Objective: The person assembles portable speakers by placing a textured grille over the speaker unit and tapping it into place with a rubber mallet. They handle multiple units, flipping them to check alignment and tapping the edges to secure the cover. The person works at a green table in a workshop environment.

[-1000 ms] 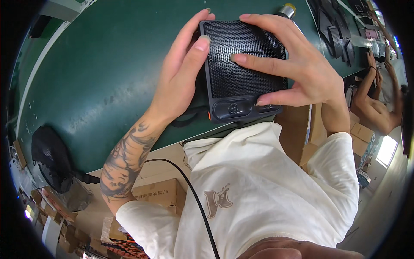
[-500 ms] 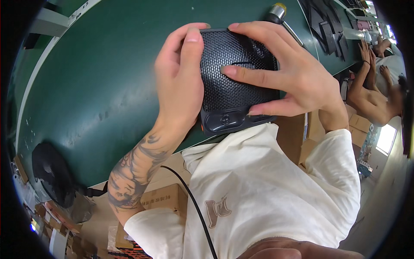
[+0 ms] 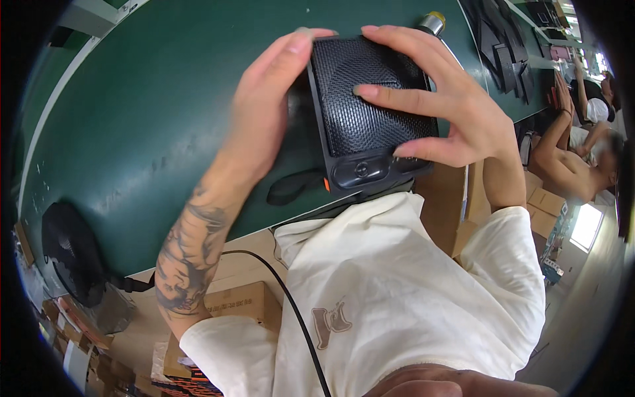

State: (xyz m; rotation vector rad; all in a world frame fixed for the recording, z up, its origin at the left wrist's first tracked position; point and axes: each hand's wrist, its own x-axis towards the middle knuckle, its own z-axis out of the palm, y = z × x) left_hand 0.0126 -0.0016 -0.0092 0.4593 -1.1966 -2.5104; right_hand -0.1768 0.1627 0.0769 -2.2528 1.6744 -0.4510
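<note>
A black portable speaker [image 3: 370, 116] with a woven-look grille stands tilted over the green table. Its lower edge carries a control strip [image 3: 360, 171], and a small orange part [image 3: 327, 184] shows at the lower left corner. My left hand [image 3: 268, 83] pinches the upper left corner with thumb and fingertips, palm apart from the side. Across the grille and right side spreads my right hand [image 3: 453, 109], its fingers gripping the speaker. A black strap [image 3: 294, 187] lies by the speaker's lower left. The speaker's back is hidden.
Beyond my right hand lies a tool with a silver and yellow end [image 3: 433, 23]. Flat black pieces [image 3: 506, 56] lie at the far right. A black mesh-backed object [image 3: 69, 255] sits at the left table edge. Cardboard boxes [image 3: 245, 304] stand below; another person [image 3: 562, 155] works at right.
The speaker has turned slightly and shifted right and away from me. My left palm has come off its side while the fingertips stay at the corner. The black strap now shows.
</note>
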